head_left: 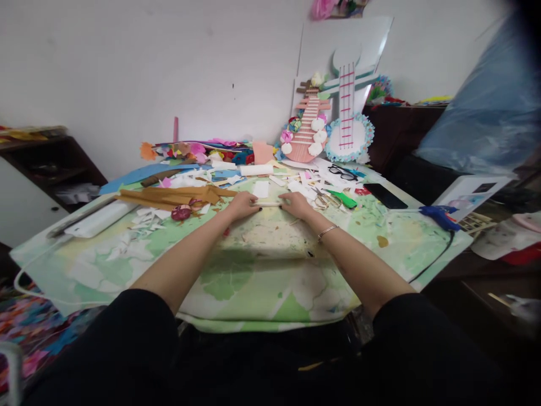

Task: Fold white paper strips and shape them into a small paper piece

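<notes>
Between both hands lies a thin, pale rod-like piece [269, 204], perhaps a rolled paper strip; its exact kind is too small to make out. My left hand [242, 206] pinches its left end, fingers closed. At the other end, my right hand [297, 205] has its fingertips closed on it. A small white paper rectangle [261, 189] lies just beyond the rod. To the right of my right hand are scissors [323, 198] and a green-handled tool [344, 199]. Folded brown paper [169, 196] is left of my left hand.
The stained green tablecloth [262, 287] covers the table. Two decorated instrument models, one pink [307, 138] and one white-and-blue [346, 135], lean at the back wall. A black phone [385, 195], glasses [343, 173] and a blue glue gun [439, 214] with its cord lie right. White scraps [146, 223] litter the left.
</notes>
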Motion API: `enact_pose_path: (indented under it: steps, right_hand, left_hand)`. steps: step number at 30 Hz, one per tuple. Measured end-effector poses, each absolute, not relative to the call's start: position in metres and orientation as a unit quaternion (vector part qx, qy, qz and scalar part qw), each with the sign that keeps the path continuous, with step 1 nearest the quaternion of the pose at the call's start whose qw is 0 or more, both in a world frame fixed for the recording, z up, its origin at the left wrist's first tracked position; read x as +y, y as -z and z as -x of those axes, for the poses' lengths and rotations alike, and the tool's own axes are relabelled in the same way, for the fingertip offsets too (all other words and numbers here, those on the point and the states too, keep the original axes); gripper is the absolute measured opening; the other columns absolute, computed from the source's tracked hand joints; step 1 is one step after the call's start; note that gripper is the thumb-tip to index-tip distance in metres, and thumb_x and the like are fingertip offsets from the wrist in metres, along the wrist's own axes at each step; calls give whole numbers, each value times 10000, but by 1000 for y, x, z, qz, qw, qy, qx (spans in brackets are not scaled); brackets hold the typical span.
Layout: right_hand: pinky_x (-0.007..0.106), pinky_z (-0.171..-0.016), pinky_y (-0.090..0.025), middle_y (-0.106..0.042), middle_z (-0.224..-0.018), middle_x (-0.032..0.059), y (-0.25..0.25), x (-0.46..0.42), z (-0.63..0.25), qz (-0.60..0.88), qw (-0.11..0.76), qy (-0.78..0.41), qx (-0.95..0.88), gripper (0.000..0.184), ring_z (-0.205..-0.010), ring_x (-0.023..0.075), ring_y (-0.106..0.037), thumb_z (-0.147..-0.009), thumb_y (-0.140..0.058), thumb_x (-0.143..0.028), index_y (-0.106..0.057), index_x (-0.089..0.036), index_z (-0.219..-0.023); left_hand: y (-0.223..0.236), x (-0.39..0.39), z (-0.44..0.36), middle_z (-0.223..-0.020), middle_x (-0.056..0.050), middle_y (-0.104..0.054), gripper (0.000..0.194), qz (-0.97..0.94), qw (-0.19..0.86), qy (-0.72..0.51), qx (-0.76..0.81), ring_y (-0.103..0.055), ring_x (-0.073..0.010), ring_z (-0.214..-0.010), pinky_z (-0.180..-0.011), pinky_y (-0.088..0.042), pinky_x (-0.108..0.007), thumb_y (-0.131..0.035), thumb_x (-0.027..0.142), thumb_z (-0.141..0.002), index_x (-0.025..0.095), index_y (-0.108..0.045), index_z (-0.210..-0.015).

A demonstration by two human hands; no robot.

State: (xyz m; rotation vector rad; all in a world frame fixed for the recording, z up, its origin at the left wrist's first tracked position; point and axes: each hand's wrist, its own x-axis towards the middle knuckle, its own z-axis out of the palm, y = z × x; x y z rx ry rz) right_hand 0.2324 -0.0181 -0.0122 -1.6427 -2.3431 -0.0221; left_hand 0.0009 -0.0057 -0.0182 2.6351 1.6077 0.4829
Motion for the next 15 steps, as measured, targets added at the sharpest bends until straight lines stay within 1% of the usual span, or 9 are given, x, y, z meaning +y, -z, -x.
enact_pose_path:
  steps: [2,5,8,11,13,15]
  right_hand:
    - [352,-935,-434,-662,-1186,50,10,-14,-231,552,142,-6,-822,321,-1165,230,-535,-877,-574,-316,-650,-269,-1185]
    - [336,-914,-424,-714,-1071,37,8,-8,-229,531,150,-21,-834,241,-1118,236,-558,-857,-580,-273,-727,-266,-1048]
    - [303,-914,-414,-734,-1006,36,9,-3,-230,505,166,-39,-846,222,-1075,219,-579,-841,-589,-230,-749,-247,-993]
    - [284,-903,-415,-741,-973,52,8,-1,-234,482,189,-63,-853,204,-1037,212,-600,-814,-610,-196,-764,-222,-946]
    - [287,-896,-419,-744,-957,63,7,-1,-237,473,212,-84,-851,197,-997,211,-620,-799,-612,-168,-770,-204,-910]
    - [290,-883,-429,-747,-939,65,6,0,-239,469,243,-113,-842,192,-943,202,-641,-792,-605,-150,-771,-186,-884]
  left_hand:
    - [17,1,-2,-1125,-81,-610,291,-855,16,-152,495,-604,-200,-990,-863,-519,-413,-565,350,-907,143,-593,-1110]
    - [17,7,-3,-1079,-73,-625,268,-872,29,-158,463,-608,-189,-964,-861,-514,-407,-564,351,-908,139,-606,-1066]
    - [16,8,-4,-1007,-63,-645,224,-880,42,-175,439,-610,-182,-935,-874,-494,-402,-573,340,-895,139,-637,-968]
    - [15,8,-5,-943,-70,-665,167,-883,62,-199,420,-618,-203,-910,-890,-473,-372,-579,282,-838,165,-698,-847]
    - [14,8,-4,-942,-82,-672,168,-884,81,-216,406,-616,-225,-942,-909,-459,-356,-585,265,-786,189,-730,-825]
    - [13,8,-3,-938,-84,-680,183,-879,108,-237,400,-614,-233,-959,-918,-454,-349,-601,283,-755,203,-747,-830]
